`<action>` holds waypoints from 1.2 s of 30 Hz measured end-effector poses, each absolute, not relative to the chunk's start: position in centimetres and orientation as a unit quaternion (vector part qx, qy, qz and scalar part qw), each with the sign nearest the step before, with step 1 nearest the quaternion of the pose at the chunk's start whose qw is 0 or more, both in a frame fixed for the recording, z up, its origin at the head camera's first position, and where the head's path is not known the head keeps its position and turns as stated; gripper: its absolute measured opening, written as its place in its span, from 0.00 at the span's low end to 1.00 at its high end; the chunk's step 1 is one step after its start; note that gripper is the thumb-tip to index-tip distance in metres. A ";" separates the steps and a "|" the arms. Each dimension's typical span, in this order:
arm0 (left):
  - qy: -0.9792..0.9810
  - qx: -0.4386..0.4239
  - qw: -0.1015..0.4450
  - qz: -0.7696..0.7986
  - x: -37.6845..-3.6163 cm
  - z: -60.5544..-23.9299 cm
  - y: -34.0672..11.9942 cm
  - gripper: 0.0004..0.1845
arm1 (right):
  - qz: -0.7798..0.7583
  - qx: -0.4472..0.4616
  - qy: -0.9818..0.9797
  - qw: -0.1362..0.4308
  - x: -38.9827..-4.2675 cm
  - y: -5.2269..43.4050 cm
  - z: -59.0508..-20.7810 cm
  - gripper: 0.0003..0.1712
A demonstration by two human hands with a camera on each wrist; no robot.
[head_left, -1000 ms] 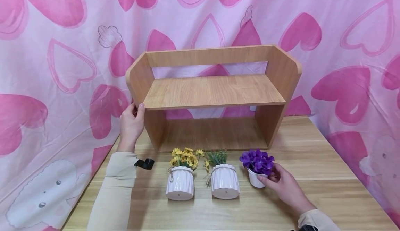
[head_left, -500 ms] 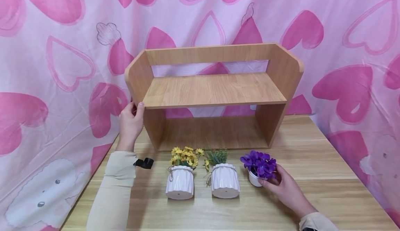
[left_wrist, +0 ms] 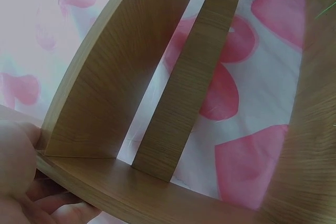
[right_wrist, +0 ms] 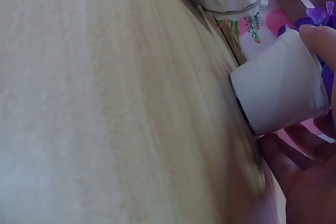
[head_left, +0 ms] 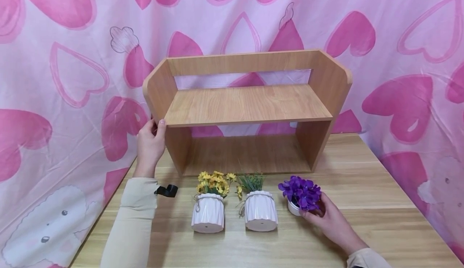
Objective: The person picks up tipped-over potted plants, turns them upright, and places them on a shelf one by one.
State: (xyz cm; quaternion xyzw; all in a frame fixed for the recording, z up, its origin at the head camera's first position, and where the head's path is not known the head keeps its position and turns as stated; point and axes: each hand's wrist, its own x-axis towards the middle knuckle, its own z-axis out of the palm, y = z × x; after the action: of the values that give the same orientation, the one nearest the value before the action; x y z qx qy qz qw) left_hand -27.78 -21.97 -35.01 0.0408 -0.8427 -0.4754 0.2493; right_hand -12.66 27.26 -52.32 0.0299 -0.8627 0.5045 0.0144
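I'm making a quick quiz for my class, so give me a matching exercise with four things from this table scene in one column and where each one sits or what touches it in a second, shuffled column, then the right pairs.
Column one:
1. wooden shelf
2. purple flower pot
3. yellow flower pot
4. green plant pot

Column two:
A. middle of the row of three pots
B. held at its left side panel by the left hand
C. leftmost in the row, untouched
D. in the grip of the right hand

Pairs: 1-B, 2-D, 3-C, 4-A
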 end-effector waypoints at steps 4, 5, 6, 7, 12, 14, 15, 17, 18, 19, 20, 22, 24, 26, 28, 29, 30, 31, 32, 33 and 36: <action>-0.845 0.043 0.248 -0.471 -27.7 -35.0 -21.9 0.30 | 0.496 0.024 -0.868 0.016 -12.7 27.4 -52.4 0.53; -0.846 0.043 0.252 -0.468 -27.8 -35.0 -21.9 0.30 | 0.497 0.025 -0.867 0.016 -12.7 27.4 -52.4 0.53; -0.847 0.042 0.255 -0.464 -27.8 -35.0 -21.9 0.30 | 0.498 0.025 -0.867 0.017 -12.7 27.3 -52.4 0.54; -0.848 0.042 0.257 -0.461 -27.8 -35.0 -21.9 0.30 | 0.496 0.026 -0.868 0.019 -12.8 27.3 -52.3 0.54; -0.850 0.043 0.256 -0.458 -27.8 -34.9 -22.0 0.29 | 0.496 0.032 -0.867 0.024 -12.8 27.3 -52.3 0.55; -0.850 0.044 0.252 -0.460 -27.8 -34.9 -21.9 0.30 | 0.496 0.031 -0.868 0.022 -12.8 27.4 -52.3 0.55; -0.850 0.044 0.251 -0.460 -27.8 -34.9 -21.9 0.30 | 0.495 0.030 -0.868 0.022 -12.7 27.4 -52.3 0.54; -0.850 0.044 0.251 -0.462 -27.8 -35.0 -21.8 0.30 | 0.493 0.029 -0.869 0.021 -12.7 27.4 -52.2 0.54; -0.850 0.044 0.252 -0.461 -27.8 -35.0 -21.8 0.30 | 0.492 0.029 -0.870 0.021 -12.7 27.4 -52.2 0.53; -0.850 0.043 0.253 -0.460 -27.8 -35.0 -21.8 0.30 | 0.491 0.031 -0.870 0.023 -12.7 27.3 -52.2 0.53; -0.850 0.043 0.254 -0.460 -27.8 -35.0 -21.8 0.30 | 0.490 0.034 -0.871 0.027 -12.7 27.3 -52.2 0.52; -0.850 0.043 0.254 -0.459 -27.8 -35.0 -21.8 0.30 | 0.493 0.040 -0.869 0.032 -12.7 27.2 -52.2 0.51; -0.851 0.045 0.251 -0.459 -27.8 -35.0 -21.8 0.30 | 0.499 0.046 -0.865 0.036 -12.8 27.1 -52.3 0.51; -0.852 0.046 0.249 -0.458 -27.7 -34.9 -21.8 0.30 | 0.504 0.049 -0.861 0.038 -12.8 27.1 -52.4 0.50; -0.853 0.048 0.247 -0.457 -27.7 -34.9 -21.8 0.30 | 0.505 0.048 -0.861 0.039 -12.8 27.1 -52.4 0.49; -0.853 0.048 0.246 -0.457 -27.7 -34.9 -21.8 0.30 | 0.504 0.048 -0.862 0.039 -12.7 27.1 -52.4 0.49; -0.853 0.049 0.246 -0.457 -27.6 -34.9 -21.7 0.30 | 0.503 0.047 -0.862 0.038 -12.7 27.1 -52.4 0.49; -0.853 0.048 0.247 -0.457 -27.6 -34.9 -21.7 0.30 | 0.500 0.045 -0.864 0.037 -12.7 27.1 -52.4 0.49; -0.852 0.048 0.249 -0.458 -27.7 -34.9 -21.7 0.30 | 0.496 0.042 -0.866 0.037 -12.7 27.1 -52.3 0.48; -0.852 0.047 0.250 -0.458 -27.7 -34.9 -21.7 0.30 | 0.495 0.040 -0.867 0.035 -12.7 27.1 -52.3 0.48; -0.850 0.043 0.254 -0.459 -27.8 -34.9 -21.7 0.30 | 0.491 0.033 -0.870 0.029 -12.8 27.1 -52.1 0.47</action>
State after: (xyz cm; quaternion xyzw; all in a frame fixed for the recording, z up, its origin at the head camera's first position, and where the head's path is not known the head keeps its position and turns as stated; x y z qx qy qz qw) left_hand -27.81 -21.75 -34.93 0.0434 -0.8499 -0.4595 0.2542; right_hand -12.77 27.05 -52.13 0.0329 -0.8698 0.4914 0.0294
